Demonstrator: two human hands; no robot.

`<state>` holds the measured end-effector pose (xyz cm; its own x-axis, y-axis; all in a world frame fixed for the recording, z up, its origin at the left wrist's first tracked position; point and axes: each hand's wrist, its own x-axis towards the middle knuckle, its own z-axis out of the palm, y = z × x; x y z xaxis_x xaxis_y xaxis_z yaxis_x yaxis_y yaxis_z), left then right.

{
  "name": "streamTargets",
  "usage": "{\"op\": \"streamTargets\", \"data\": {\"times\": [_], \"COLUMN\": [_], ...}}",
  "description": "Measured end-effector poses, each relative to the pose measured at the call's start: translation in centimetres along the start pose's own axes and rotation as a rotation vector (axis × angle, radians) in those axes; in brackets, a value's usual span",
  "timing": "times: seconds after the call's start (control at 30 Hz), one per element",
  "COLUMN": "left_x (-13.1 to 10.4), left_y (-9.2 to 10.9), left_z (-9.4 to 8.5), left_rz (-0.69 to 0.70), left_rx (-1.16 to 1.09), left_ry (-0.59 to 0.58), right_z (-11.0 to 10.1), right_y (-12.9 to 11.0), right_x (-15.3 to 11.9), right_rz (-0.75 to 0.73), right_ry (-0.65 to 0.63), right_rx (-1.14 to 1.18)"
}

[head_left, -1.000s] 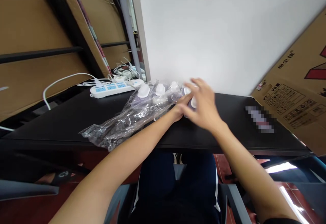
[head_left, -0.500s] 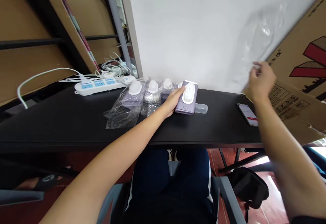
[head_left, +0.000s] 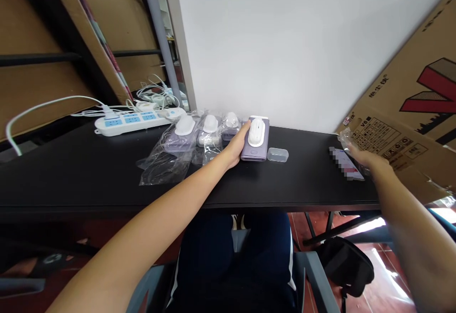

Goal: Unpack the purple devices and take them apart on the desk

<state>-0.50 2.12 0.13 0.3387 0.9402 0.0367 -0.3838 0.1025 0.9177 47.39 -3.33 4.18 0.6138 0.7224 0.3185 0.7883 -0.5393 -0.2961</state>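
My left hand [head_left: 236,148] is closed around the left side of a flat purple device [head_left: 254,153] with a white oval piece on its face, at the middle of the black table. Beside it, on the right, lies a small clear plastic cover [head_left: 278,155]. Several similar purple devices [head_left: 180,139] in clear plastic bags stand in a row to the left. Far to the right, my right hand [head_left: 365,157] grips a crumpled clear plastic bag [head_left: 346,138], next to a phone [head_left: 345,163] on the table. Its fingers are partly hidden.
A white power strip [head_left: 140,121] with cables lies at the back left. On the right, a large printed cardboard box [head_left: 402,128] leans against the white wall [head_left: 285,47]. A black bag [head_left: 347,265] is on the floor below the table [head_left: 89,180].
My right hand has come down from in front of the wall with the plastic bag, to beside the phone. My left hand still holds the purple device, now turned more upright.
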Motion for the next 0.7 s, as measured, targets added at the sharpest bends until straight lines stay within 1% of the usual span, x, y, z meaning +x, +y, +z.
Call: {"op": "streamTargets", "data": {"times": [0.03, 0.07, 0.1, 0.13, 0.17, 0.2, 0.27, 0.33, 0.37, 0.43, 0.47, 0.53, 0.6, 0.7], "left_x": [-0.1, -0.1, -0.2, -0.3, -0.3, -0.4, -0.5, -0.6, -0.6, -0.5, -0.5, -0.4, -0.3, -0.8], "left_y": [0.1, 0.2, 0.3, 0.4, 0.5, 0.7, 1.0, 1.3, 1.5, 1.7, 1.8, 1.9, 2.2, 2.9], "left_z": [0.1, 0.1, 0.1, 0.0, -0.2, -0.4, -1.0, -1.7, -2.0, -2.6, -2.7, -3.0, -3.1, -3.0], "left_rz": [0.008, 0.021, 0.037, 0.052, 0.066, 0.075, 0.087, 0.105, 0.12, 0.161, 0.185, 0.233, 0.277, 0.332], "left_rx": [0.013, 0.03, 0.049, 0.07, 0.097, 0.135, 0.243, 0.365, 0.42, 0.508, 0.542, 0.6, 0.66, 0.792], "left_ry": [-0.009, -0.012, -0.009, -0.007, -0.009, -0.02, -0.067, -0.109, -0.114, -0.116, -0.125, -0.168, -0.2, -0.158], "right_z": [-0.6, -1.2, -1.8, -2.3, -2.6, -2.6, -1.9, -0.5, 0.3, 1.9, 2.6, 3.7, 4.2, 4.2], "right_y": [-1.4, -2.9, -4.7, -6.7, -8.7, -10.9, -15.3, -19.3, -21.1, -23.8, -24.7, -25.6, -25.6, -24.8], "right_x": [-0.3, -0.7, -1.2, -1.7, -2.4, -3.2, -5.0, -7.1, -8.3, -10.6, -11.6, -13.2, -14.2, -14.9], "right_rz": [0.078, 0.108, 0.036, -0.056, -0.138, -0.185, -0.291, -0.398, -0.416, -0.457, -0.492, -0.557, -0.603, -0.619], "right_ry": [-0.01, 0.0, 0.037, 0.054, 0.038, 0.007, -0.049, -0.192, -0.278, -0.432, -0.489, -0.569, -0.599, -0.61], "right_rx": [-0.142, -0.255, -0.307, -0.304, -0.245, -0.15, 0.122, 0.466, 0.635, 0.898, 0.985, 1.085, 1.122, 1.156]}}
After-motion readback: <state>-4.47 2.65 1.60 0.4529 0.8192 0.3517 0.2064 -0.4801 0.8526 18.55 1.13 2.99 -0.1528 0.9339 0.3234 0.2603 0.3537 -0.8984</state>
